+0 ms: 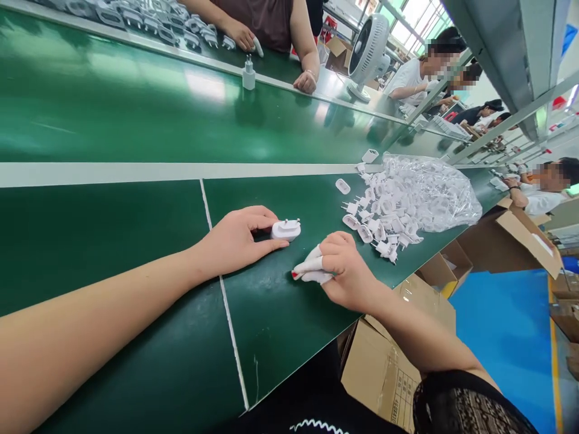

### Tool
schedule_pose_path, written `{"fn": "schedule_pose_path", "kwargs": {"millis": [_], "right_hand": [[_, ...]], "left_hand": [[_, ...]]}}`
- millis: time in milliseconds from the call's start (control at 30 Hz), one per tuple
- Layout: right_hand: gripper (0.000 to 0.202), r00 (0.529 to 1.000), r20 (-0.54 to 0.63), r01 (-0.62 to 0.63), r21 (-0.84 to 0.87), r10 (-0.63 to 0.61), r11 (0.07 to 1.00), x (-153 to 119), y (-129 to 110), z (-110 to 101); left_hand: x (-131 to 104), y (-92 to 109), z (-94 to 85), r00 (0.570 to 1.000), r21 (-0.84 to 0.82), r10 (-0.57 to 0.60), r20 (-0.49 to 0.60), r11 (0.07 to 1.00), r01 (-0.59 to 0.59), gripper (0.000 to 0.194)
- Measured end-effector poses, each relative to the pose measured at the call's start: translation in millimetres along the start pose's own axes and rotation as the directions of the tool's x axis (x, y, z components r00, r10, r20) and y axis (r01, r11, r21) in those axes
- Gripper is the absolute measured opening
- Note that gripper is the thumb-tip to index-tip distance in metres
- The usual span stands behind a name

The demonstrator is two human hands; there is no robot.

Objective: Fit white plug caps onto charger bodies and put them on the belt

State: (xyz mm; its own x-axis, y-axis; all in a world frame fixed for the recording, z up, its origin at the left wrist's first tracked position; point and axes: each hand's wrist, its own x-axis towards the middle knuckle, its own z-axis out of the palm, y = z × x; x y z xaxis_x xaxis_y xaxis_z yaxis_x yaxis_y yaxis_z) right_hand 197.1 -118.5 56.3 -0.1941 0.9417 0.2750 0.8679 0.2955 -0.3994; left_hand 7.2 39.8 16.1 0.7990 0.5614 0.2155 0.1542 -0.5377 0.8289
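Your left hand (239,238) grips a smooth, rounded white plastic plug piece (286,230) between thumb and fingers, its small metal-tipped pins facing up, over the glossy dark-green bench (280,325). Near it, your right hand (341,265) has its fingers bunched closed, tips sheathed in wrinkled white finger covers (313,265); a red spot shows there, but you can't tell whether anything is held. Beyond lies a jumbled heap of white plastic plug parts (375,211), touching a crinkled clear plastic bag (446,193).

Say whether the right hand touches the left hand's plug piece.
No, green tabletop shows between the right hand and the plug piece.
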Motion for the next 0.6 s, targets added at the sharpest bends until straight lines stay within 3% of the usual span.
{"fn": "schedule_pose_path", "kwargs": {"millis": [100,200,300,400,500,600], "right_hand": [[0.018,0.985,-0.142,-0.084,0.077,0.094,0.993,-2.5,4.7,4.7],[0.022,0.935,-0.312,-0.106,0.205,0.168,0.973,2.1,16.7,19.5],[0.022,0.887,-0.407,-0.108,0.274,0.217,0.956,6.2,27.1,33.1],[0.02,0.863,-0.436,-0.133,0.294,0.257,0.946,7.2,31.8,38.3],[0.02,0.861,-0.43,-0.135,0.323,0.272,0.937,6.5,32.8,39.1],[0.021,0.867,-0.411,-0.126,0.367,0.282,0.922,5.7,34.2,41.3]], "left_hand": [[-5.7,15.5,-1.8,0.978,0.069,0.085,-0.19,0.995,-0.073,0.032],[-13.9,36.9,-10.1,0.908,0.221,0.24,-0.344,0.96,-0.17,0.024],[-21.1,57.0,-21.8,0.858,0.372,0.369,-0.357,0.899,-0.231,0.025],[-26.1,70.9,-30.6,0.843,0.483,0.398,-0.361,0.853,-0.196,0.024],[-29.6,77.6,-34.5,0.847,0.563,0.378,-0.373,0.818,-0.117,0.025],[-31.2,79.4,-34.8,0.815,0.62,0.436,-0.382,0.775,-0.124,0.022]]}}
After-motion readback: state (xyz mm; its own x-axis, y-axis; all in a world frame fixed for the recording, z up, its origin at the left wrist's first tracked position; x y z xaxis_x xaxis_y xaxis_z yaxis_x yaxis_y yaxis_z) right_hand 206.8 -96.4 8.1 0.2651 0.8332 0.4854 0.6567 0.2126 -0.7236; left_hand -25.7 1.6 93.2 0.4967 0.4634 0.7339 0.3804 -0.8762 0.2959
